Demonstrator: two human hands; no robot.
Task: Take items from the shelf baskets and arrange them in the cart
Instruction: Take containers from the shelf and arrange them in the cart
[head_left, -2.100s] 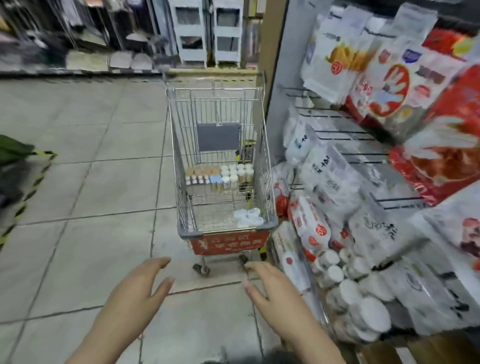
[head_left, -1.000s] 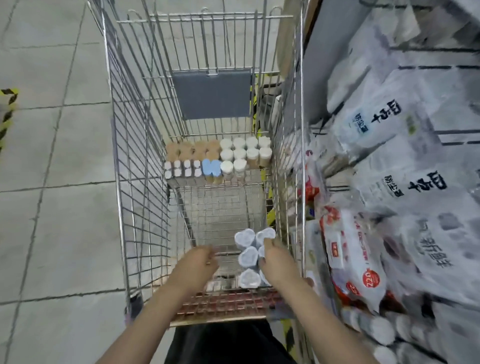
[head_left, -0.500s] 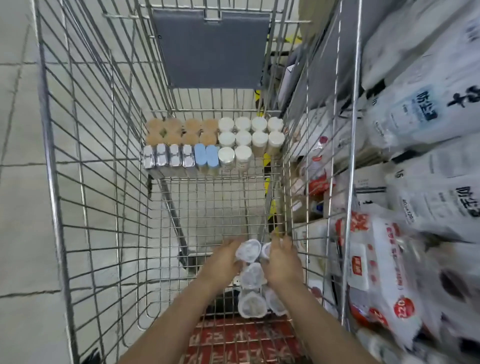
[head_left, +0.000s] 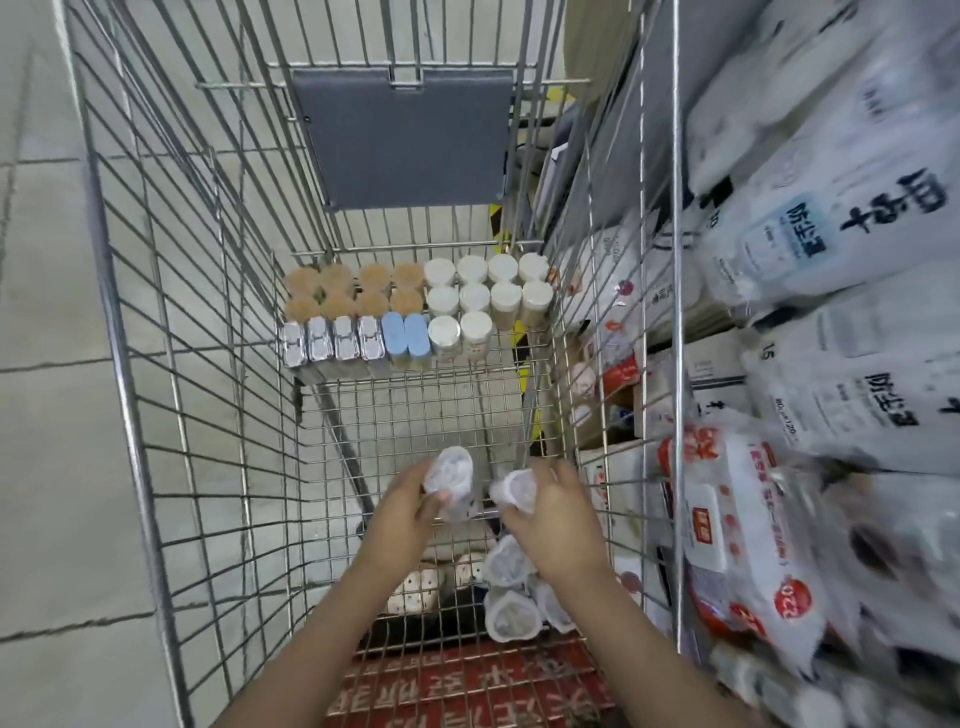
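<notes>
**cartwatcher:** Since both arms reach down into the wire cart (head_left: 156, 364), what's each one got? Left hand (head_left: 402, 506) has its fingers curled round a clear white-lidded tub (head_left: 451, 486), lifted off the cart floor.

**aisle9:** Right hand (head_left: 553, 525) too, fingers wrapped round a second tub (head_left: 517, 491), just beside the first one, not quite touching. More tubs (head_left: 506, 592) lie heaped at the near end under that wrist.

**cartwatcher:** And the far end's neat rows: brown-topped jars (head_left: 353, 291), white-lidded jars (head_left: 488, 291), silver packs (head_left: 332, 338), two blue ones (head_left: 405, 335).

**aisle9:** Bagged goods (head_left: 831, 260) hang on the right, blurry.
</notes>
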